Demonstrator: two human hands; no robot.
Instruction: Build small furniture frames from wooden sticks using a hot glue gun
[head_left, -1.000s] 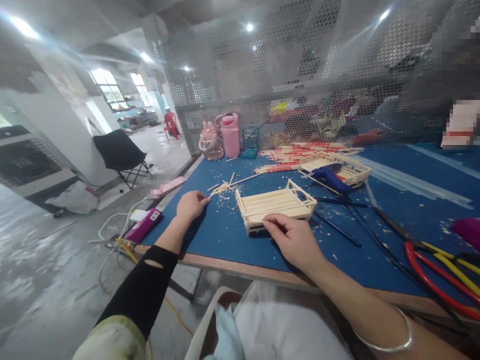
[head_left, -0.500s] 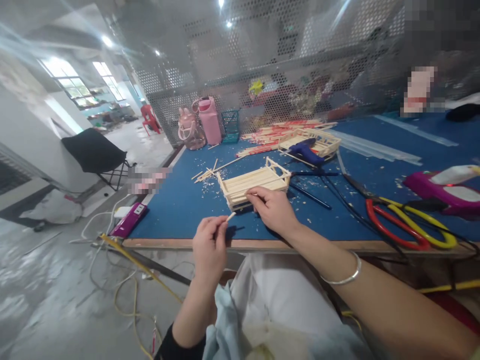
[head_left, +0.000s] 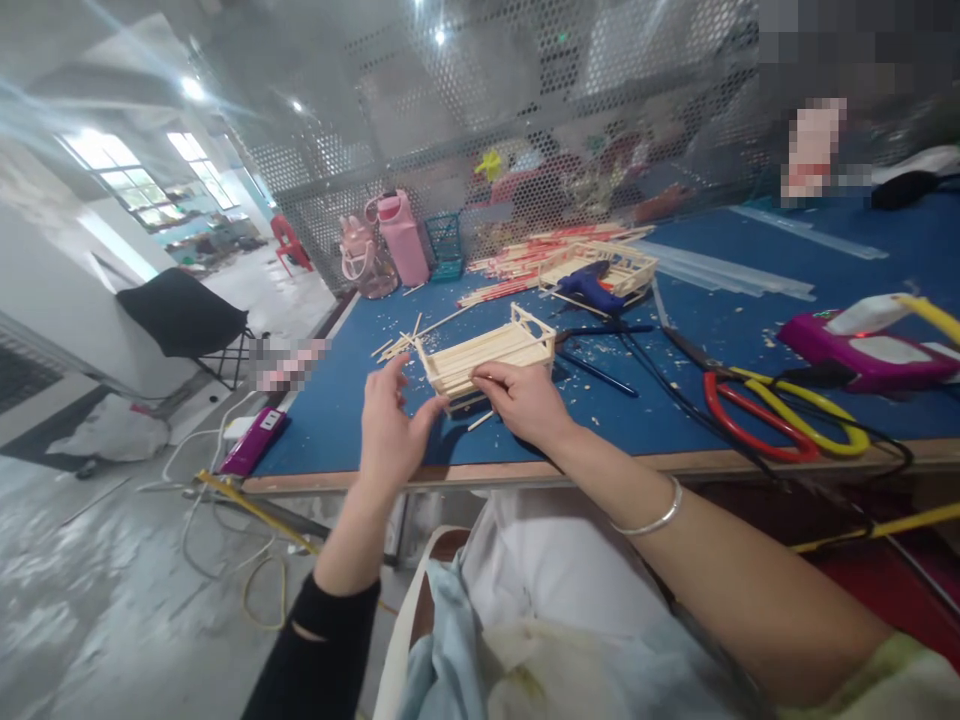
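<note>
Left hand [head_left: 390,425] was at the stick scraps far left 1.0 s ago, then held a short stick near the table edge; now it's open, fingers spread, thumb touching the left end of the frame [head_left: 487,357]. That stick [head_left: 481,420] now lies on the table just under the frame's near side. Right hand [head_left: 525,400] has gone from a light fingertip touch to a grip on the frame's near rail. Frame's left end looks lifted, tilted.

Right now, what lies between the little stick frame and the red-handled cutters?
In the head view, between stick frame and cutters: dark rods, a black cable, wood chips.
</note>
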